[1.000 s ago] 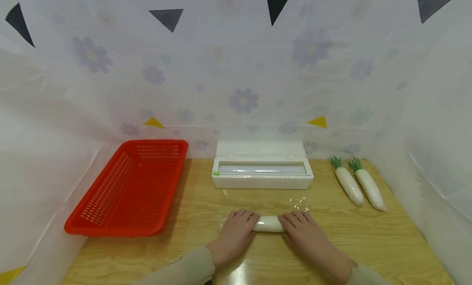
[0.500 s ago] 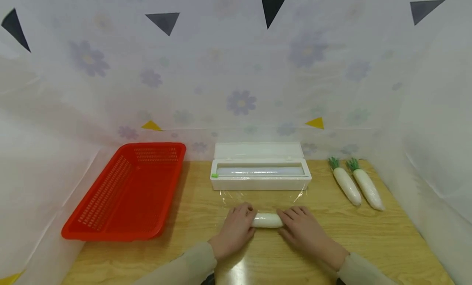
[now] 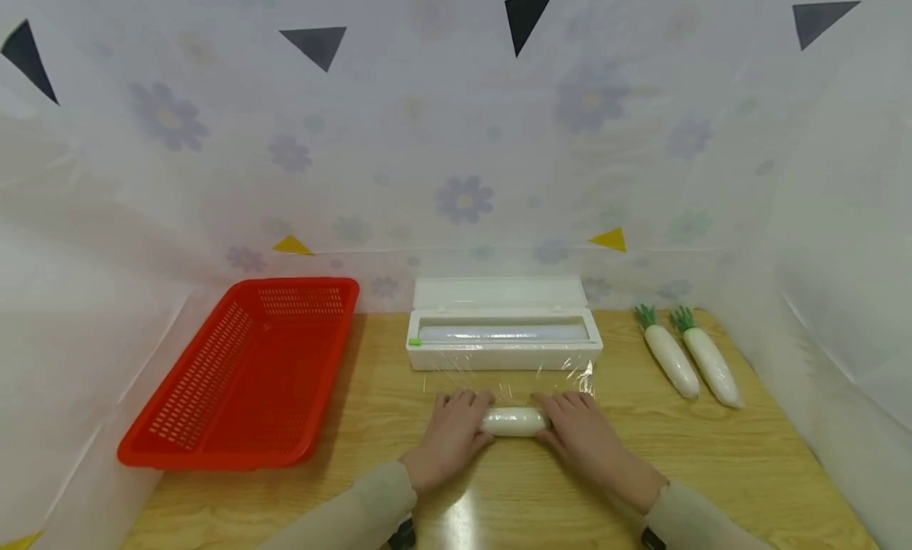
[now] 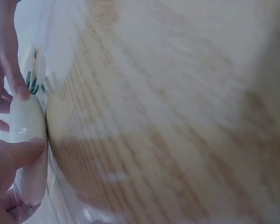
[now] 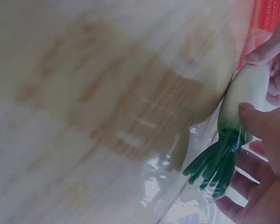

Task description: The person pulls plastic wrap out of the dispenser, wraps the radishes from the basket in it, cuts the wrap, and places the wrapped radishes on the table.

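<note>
A white radish [image 3: 514, 422] with green leaf stubs lies crosswise on the table, clear plastic wrap [image 5: 151, 186] about it. My left hand [image 3: 450, 433] grips its tip end; in the left wrist view the thumb presses the radish [image 4: 30, 119] from the near side, with fingers beyond. At the leafy end my right hand [image 3: 586, 438] holds it, thumb on the white body near the green leaves [image 5: 219, 163] in the right wrist view. Clear film stretches between the radish and a white cling film box [image 3: 504, 357], whose lid stands up over the roll [image 3: 502, 333].
An open red plastic basket [image 3: 285, 384] stands at the left. On the right lie two more white radishes [image 3: 671, 360] with green tops, shiny as if wrapped. A pale patterned curtain [image 3: 463, 138] encloses the back and sides of the wooden table [image 3: 712, 471].
Both hands have moved a little forward with the radish, closer to the cling film box. Both hands keep hold of it, and the head view has shifted slightly.
</note>
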Demonstrator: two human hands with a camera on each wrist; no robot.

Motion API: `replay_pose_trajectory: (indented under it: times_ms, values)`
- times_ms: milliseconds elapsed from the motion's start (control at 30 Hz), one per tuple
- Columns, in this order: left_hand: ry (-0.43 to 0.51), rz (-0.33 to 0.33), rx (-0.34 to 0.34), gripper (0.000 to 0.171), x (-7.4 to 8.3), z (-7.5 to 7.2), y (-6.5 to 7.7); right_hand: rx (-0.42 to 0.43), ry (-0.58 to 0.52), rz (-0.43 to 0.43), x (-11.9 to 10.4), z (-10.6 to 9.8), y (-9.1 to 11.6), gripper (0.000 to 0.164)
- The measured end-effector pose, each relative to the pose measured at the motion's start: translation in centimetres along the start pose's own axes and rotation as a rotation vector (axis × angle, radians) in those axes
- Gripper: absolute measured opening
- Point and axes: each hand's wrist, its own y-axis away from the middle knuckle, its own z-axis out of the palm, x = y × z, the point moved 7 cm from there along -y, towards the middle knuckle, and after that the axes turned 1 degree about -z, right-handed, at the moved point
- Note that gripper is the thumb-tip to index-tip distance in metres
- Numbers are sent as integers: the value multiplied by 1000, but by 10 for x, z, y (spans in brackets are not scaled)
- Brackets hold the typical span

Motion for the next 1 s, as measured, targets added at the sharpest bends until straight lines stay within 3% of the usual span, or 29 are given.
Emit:
replay_pose_trajectory:
  times_ms: [233,500,633,867,1000]
  values:
    - [18,-7,4,33,-5,-1,-3,25,-24,5,7,3,-2,39]
    - [-51,-3,4,44,-12,0,-7,117,-12,-49,11,0,-8,35]
    - [-57,12,13,47,-14,0,-9,95,36,-52,11,2,-12,35]
    - [-11,16,74,35,-18,-6,-15,59,34,-7,13,4,-16,28]
    - [-44,30,75,34,-20,-7,-17,38,78,-14,11,5,-19,38]
